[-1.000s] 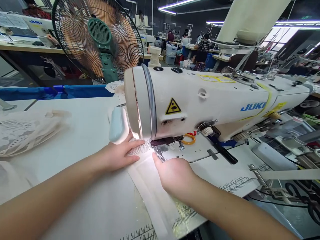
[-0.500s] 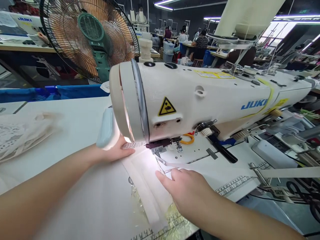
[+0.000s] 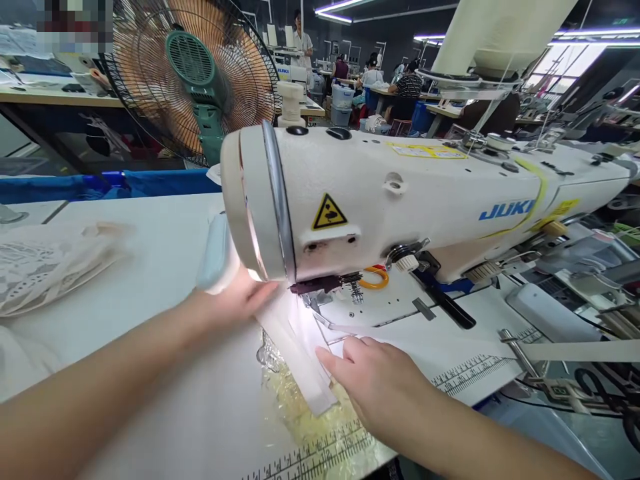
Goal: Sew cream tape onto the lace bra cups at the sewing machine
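A white fabric strip (image 3: 300, 363) runs out from under the head of a white sewing machine (image 3: 345, 200). My left hand (image 3: 235, 297) rests at the fabric's far left side, beside the machine's end. Its thumb points toward the needle area; the other fingers are blurred and partly hidden. On the near right, my right hand (image 3: 383, 373) is closed at the fabric's right edge, its leading finger on the cloth and the others curled under. Just beyond it sits a metal folder (image 3: 320, 317) near the presser foot, where a narrow white tape (image 3: 570, 350) comes in from the right.
Pale lace fabric (image 3: 55, 260) lies at the left of the table. Taped ruler markings (image 3: 320, 457) line the front edge. Yellow scissor handles (image 3: 375, 277) and a black lever (image 3: 443, 300) sit beneath the arm. Behind stands a large fan (image 3: 195, 73); people work further back.
The fabric strip has drawn away from me, its near end now further up the table. My left hand has shifted slightly right and up. My right hand has barely moved.
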A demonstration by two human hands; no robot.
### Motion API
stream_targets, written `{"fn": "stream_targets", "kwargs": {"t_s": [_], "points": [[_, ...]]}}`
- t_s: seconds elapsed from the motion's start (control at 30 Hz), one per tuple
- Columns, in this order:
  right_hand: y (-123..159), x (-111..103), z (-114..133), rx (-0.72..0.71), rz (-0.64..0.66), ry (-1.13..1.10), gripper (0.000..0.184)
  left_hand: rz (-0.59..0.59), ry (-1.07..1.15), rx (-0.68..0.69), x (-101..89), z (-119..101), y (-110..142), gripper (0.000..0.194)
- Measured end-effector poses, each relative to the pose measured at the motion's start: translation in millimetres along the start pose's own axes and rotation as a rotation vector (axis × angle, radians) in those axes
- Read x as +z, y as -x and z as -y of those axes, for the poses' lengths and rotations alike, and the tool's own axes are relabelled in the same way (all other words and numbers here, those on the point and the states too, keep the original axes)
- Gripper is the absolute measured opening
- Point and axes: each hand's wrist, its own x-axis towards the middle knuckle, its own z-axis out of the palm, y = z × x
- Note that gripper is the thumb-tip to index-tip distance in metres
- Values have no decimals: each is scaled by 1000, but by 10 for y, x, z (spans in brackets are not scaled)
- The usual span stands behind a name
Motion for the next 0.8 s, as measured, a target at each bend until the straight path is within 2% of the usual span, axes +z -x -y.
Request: {"fn": "stream_targets", "kwargs": {"t_s": [0.1, 0.17, 0.27, 0.4, 0.5, 0.6, 0.8], "points": [[89, 15, -45, -30, -46, -36, 57, -69, 43, 438, 193, -348, 302, 39], [147, 22, -65, -34, -56, -56, 48, -59, 62, 596, 315, -524, 472, 37], [191, 29, -73, -47, -62, -68, 46, -29, 11, 642, 412, -612, 594, 27], [187, 58, -61, -71, -65, -53, 54, -98, -99, 672, 406, -500, 593, 20], [187, 102, -59, -92, -80, -18, 56, -182, -163, 716, 369, -392, 581, 24], [194, 143, -67, -123, -128, 11, 49, -208, -194, 732, 333, -339, 588, 30], [170, 159, -71, -145, -195, 46, 40, -264, -128, 816, 318, -403, 624, 32]]}}
